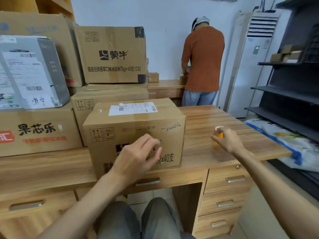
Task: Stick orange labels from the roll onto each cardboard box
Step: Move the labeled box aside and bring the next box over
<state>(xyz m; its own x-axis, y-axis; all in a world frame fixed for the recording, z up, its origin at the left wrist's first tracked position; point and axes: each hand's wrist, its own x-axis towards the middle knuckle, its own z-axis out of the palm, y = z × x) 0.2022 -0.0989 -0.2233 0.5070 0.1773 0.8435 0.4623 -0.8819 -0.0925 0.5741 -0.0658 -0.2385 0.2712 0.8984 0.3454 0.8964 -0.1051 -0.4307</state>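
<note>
I am sitting at the wooden counter (224, 118), and the cardboard box (138, 121) in the middle of it is my landmark. Stacked cartons (112, 66) are crowding in to the left of that box and behind it. Beyond the box, a person in an orange shirt (203, 57) is standing with their back to me.

The box is lying with its long axis running left to right across the counter. It is showing me its printed front face, and the arrow marks at that face's upper left are pointing up. It is plain brown, taped along the top, and is carrying a white shipping label (133, 108) there.

My left hand (136, 156) is hovering in front of the box's front face. Its fingers (151, 142) are curling toward the thumb, and I cannot tell whether they are pinching anything.

To the right of the box, my right hand (227, 140) is gripping the roll (219, 135) above the counter. My fingers are hiding most of the roll, so only a pale rim over an orange band is showing. I cannot tell which way its axis is pointing.
</note>
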